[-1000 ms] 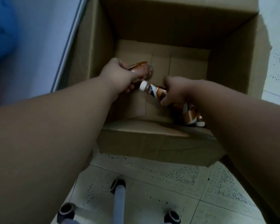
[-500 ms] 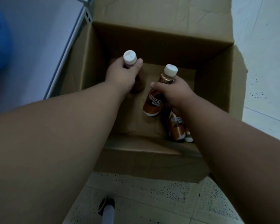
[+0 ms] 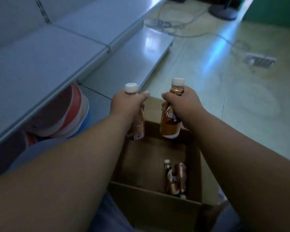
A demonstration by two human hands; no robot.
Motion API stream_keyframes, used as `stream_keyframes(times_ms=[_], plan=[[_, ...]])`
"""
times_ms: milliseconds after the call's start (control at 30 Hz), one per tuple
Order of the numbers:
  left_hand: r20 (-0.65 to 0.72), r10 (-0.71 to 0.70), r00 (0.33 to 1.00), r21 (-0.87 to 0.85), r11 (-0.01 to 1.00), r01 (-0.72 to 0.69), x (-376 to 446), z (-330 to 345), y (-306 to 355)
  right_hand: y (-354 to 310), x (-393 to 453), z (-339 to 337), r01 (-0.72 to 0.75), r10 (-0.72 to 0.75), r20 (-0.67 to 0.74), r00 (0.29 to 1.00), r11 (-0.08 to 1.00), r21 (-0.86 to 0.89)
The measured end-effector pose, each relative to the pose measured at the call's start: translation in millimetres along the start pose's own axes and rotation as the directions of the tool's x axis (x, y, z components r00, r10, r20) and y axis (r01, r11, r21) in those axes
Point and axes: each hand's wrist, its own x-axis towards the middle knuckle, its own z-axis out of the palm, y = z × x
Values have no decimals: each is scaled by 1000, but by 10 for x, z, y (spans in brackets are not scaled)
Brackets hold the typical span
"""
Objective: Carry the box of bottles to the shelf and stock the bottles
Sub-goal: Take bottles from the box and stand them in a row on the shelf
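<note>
My left hand (image 3: 126,104) and right hand (image 3: 181,104) each clench an upright bottle above the open box (image 3: 151,198) — fingers fully wrapped. Two bottles (image 3: 175,178) lie inside, beside the shelf (image 3: 127,64).

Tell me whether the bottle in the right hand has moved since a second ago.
Yes. The bottle in the right hand has come up: it lay low on the floor of the cardboard box, and now it is upright above the box's far rim.

- Pale tiled floor (image 3: 241,106), glossy with bluish glare.
- Power strip (image 3: 259,60) lies on it, right of centre.
- Cables (image 3: 172,25) beyond the strip.
</note>
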Motion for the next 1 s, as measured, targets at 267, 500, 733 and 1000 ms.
stream_keyframes(times_ms=[267, 500, 733, 1000], plan=[[-205, 280, 938, 182, 952, -245, 4, -1526, 1072, -1516, -102, 946, 313, -312, 91, 946, 950, 7], [-301, 337, 892, 336, 913, -232, 444, -2598, 1128, -2114, 92, 2077, 525, -508, 151, 848, 845, -106], [-239, 386, 891, 428, 866, -260, 1193, -3160, 920, -2196, 564, 2955, 641, -572, 291, 767, 706, -301], [-246, 487, 838, 719, 672, -180, 1592, -3551, 1032, -2428, 1028, 3560, 657, -555, 352, 754, 620, -429]])
